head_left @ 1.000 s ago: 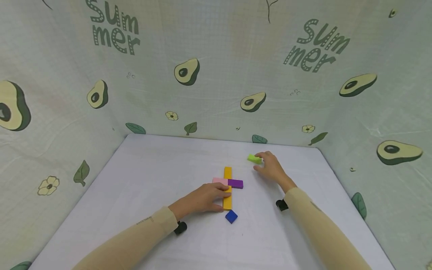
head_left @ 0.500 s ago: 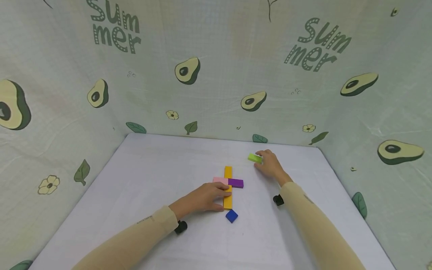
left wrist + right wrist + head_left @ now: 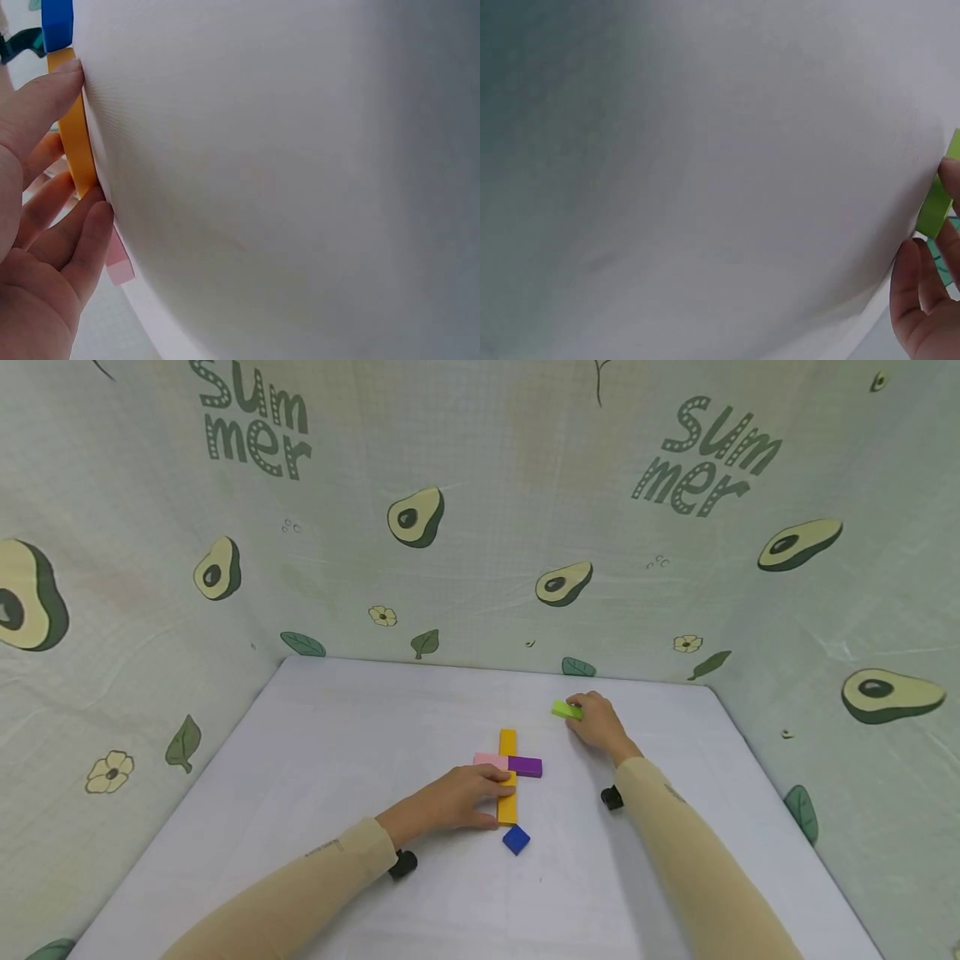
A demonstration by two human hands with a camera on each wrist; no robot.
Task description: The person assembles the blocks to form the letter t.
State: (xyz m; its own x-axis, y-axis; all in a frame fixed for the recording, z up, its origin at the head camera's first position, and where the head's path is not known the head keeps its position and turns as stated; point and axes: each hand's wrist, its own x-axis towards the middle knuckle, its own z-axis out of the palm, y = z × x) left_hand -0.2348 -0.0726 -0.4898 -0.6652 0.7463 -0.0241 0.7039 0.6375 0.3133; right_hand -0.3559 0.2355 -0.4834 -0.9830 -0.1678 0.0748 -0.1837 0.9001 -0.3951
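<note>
In the head view my left hand [image 3: 461, 797] holds the near yellow block [image 3: 507, 810], with fingertips over it and the thumb at its left side. The left wrist view shows its thumb pressed against this block [image 3: 73, 135] and its fingers close to the pink block [image 3: 118, 259]. My right hand [image 3: 598, 724], farther back, pinches a lime green block [image 3: 566, 710] lying on the table; in the right wrist view its thumb touches the green block [image 3: 936, 206]. The purple block [image 3: 525, 767] lies beside the pink one, between the two yellow blocks.
A blue block [image 3: 516, 839] lies cornerwise at the near end of the yellow one. The far yellow block [image 3: 507, 742] points to the back. The white table [image 3: 375, 718] is bounded by cloth walls [image 3: 480, 527] printed with avocados.
My right hand has moved slightly left and closed its fingers onto the lime green block. The left hand and the joined blocks have stayed in place.
</note>
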